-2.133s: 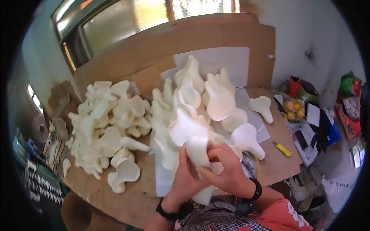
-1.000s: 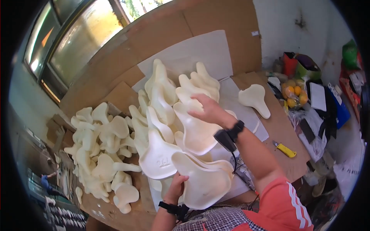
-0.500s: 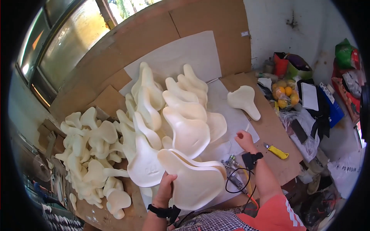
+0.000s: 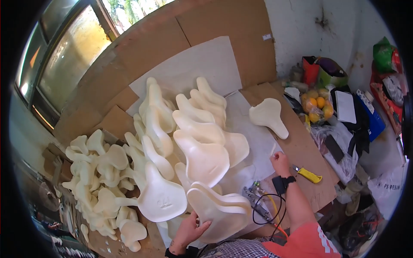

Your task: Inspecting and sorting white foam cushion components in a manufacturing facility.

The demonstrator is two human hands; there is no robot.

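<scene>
My left hand [image 4: 189, 230] grips the left edge of cream foam saddle pads [image 4: 211, 215] nested together near the table's front, thumb across the front face. Beside it, a single foam pad with pressed-in marks [image 4: 162, 200] leans on a stack of similar pads [image 4: 161, 122]. More pads [image 4: 202, 157] overlap in a row behind. My right hand [image 4: 280, 163] is over the white paper, fingers closed, with a thin whitish strip [image 4: 272, 148] at the fingertips. A yellow utility knife [image 4: 309, 175] lies just right of that hand. One pad [image 4: 269, 116] lies alone farther back.
A heap of foam pieces [image 4: 97, 180] fills the left side. An air tool [image 4: 254, 200] with a black cable and orange hose lies between my arms. Bagged oranges [image 4: 317, 103], a notebook [image 4: 345, 106] and plastic bags crowd the right. Cardboard [image 4: 228, 26] lines the back wall.
The nested pads in my left hand have come lower and slightly right, nearer my body, and that hand has moved down with them. My right hand has shifted a little right. The view has shifted slightly.
</scene>
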